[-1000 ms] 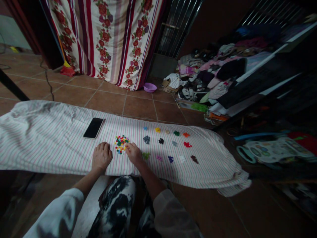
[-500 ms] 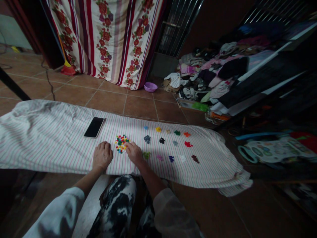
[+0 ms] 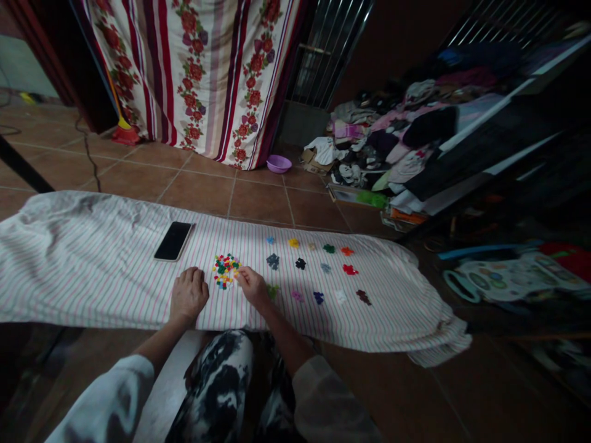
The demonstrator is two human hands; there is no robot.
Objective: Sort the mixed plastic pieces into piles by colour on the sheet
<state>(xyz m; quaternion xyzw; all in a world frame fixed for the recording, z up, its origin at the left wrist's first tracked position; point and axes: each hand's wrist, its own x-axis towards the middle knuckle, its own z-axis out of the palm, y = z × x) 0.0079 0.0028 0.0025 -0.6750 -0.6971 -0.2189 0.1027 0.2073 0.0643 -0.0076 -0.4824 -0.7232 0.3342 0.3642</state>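
Observation:
A mixed pile of tiny coloured pieces (image 3: 225, 271) lies on the striped cloth between my hands. My right hand (image 3: 253, 287) is at the pile's right edge, thumb and fingertips pinched together. Whatever is in that pinch is too small to make out, though a yellowish spot shows by the fingertips. Left of the pile, my left hand (image 3: 189, 294) rests palm down on the cloth, its fingers lying flat. Small single-colour heaps are laid out in rows to the right, among them yellow pieces (image 3: 293, 243), black pieces (image 3: 300, 263) and red pieces (image 3: 350, 269). My right hand partly covers light green pieces (image 3: 273, 290).
A dark-screened phone (image 3: 174, 240) lies on the striped cloth (image 3: 106, 258) beyond my left hand. On the tiled floor behind stand a purple basin (image 3: 279, 163) and a red broom (image 3: 125, 134) by a flowered curtain (image 3: 203, 80). Heaped clothes (image 3: 392, 135) fill the back right.
My right hand has drawn slightly back to the right from the pile, its fingers still pinched. My left hand stays resting. The whole view has shifted a little.

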